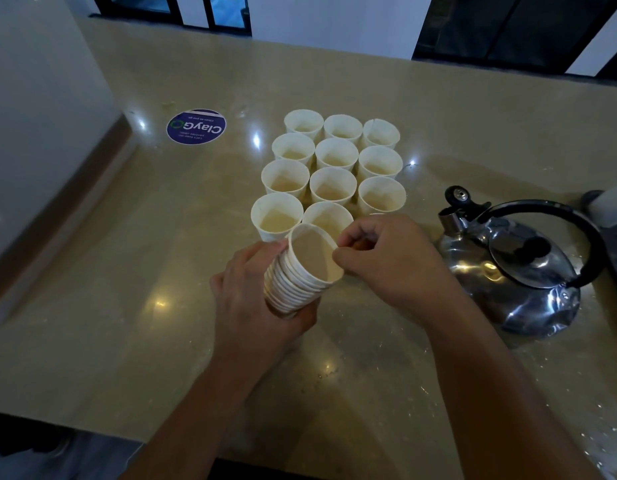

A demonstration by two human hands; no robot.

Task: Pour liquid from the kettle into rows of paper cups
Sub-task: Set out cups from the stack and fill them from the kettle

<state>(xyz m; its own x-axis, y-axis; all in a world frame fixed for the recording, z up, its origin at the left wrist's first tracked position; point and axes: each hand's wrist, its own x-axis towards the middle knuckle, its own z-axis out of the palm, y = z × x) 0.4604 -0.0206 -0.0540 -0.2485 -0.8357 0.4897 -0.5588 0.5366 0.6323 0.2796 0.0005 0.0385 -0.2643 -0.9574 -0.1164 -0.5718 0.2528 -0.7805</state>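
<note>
We observed two bare forearms, the left hand (251, 292) and right hand (390, 261) ungloved; no sleeves, rings, watch or bands were visible along either arm

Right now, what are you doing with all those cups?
A person is getting another cup ready. The left hand holds a stack of paper cups tilted over the counter, and the right hand pinches the rim of the top cup. Beyond the hands, rows of cups stand on the counter with pale liquid in them. The metal kettle sits to the right, and nobody is touching it.
</note>
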